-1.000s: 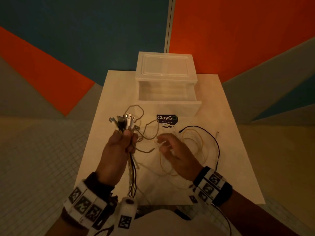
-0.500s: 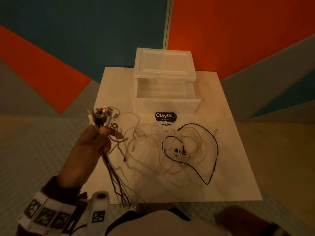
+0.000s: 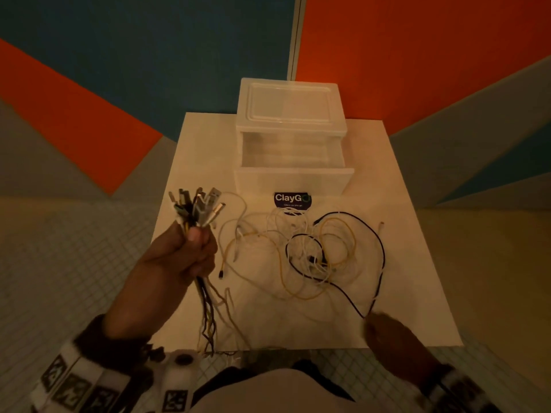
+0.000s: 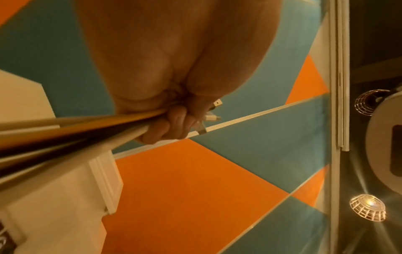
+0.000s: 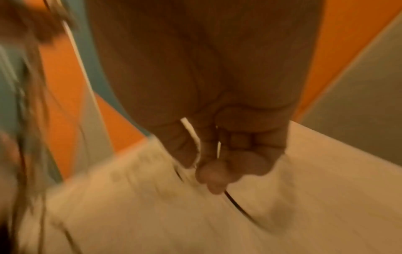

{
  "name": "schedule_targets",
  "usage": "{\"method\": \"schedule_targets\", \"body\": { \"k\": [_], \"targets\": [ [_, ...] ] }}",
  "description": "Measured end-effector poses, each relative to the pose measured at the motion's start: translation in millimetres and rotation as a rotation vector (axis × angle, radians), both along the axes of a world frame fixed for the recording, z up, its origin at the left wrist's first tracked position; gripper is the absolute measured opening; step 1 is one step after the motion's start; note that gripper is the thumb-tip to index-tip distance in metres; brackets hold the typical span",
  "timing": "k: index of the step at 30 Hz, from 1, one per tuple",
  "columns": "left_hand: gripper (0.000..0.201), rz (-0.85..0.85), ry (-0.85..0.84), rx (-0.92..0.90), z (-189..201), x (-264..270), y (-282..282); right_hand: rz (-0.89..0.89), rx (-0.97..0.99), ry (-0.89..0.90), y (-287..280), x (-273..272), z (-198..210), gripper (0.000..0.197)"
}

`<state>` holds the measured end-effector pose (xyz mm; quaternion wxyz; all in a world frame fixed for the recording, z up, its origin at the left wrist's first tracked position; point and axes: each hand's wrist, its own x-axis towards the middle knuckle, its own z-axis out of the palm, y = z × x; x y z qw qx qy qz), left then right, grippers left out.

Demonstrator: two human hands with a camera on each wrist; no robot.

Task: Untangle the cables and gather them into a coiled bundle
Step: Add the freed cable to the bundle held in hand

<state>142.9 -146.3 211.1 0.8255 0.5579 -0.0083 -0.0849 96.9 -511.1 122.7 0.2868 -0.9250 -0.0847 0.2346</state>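
white table (image 3: 402,293) — left grip (image 3: 182,257) fisted on cable ends (image 3: 196,208), right grip (image 3: 396,338) pinching one white cable (image 5: 191,132)

right hand (image 3: 396,338) back gripping cables (image 3: 313,251)

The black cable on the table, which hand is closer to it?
Right. The right hand is at the black cable's near loop; the left hand grips the bunch of plug ends off to the side.

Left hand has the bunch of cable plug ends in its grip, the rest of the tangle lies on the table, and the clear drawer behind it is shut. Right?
Not quite: the head view shows the clear drawer pulled open, not shut. The left hand does grip the plug ends, and the tangle lies on the table.
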Motion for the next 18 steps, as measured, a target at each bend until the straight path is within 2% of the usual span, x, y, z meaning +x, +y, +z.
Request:
{"method": "schedule_targets", "body": {
  "k": [1, 2, 4, 5, 7, 10, 15, 18],
  "targets": [
    [0.016, -0.010, 0.018, -0.038, -2, 0, -5, 0.006, 0.130, -0.025, 13, 7, 15, 0.100],
    [0.021, -0.019, 0.035, -0.071, -5, -1, -10, 0.022, 0.117, 0.026, 52, 21, 27, 0.083],
    [0.034, -0.040, 0.064, -0.106, -10, -2, -20, 0.235, 0.306, 0.044, 116, 45, 39, 0.061],
    [0.033, -0.042, 0.073, -0.117, -12, -2, -23, 0.345, 0.402, 0.039, 143, 53, 39, 0.055],
    [0.020, -0.030, 0.099, -0.136, -16, -1, -27, 0.480, 0.494, 0.070, 184, 60, 38, 0.040],
    [0.023, -0.020, 0.089, -0.143, -16, 1, -21, 0.520, 0.441, 0.147, 217, 61, 15, 0.023],
    [0.019, 0.053, 0.034, -0.092, -13, -3, -8, 0.602, 0.174, 0.263, 221, 54, -47, 0.030],
    [0.021, 0.071, 0.043, -0.116, -16, -7, -9, 0.682, 0.078, 0.290, 214, 51, -70, 0.023]
  ]
}}
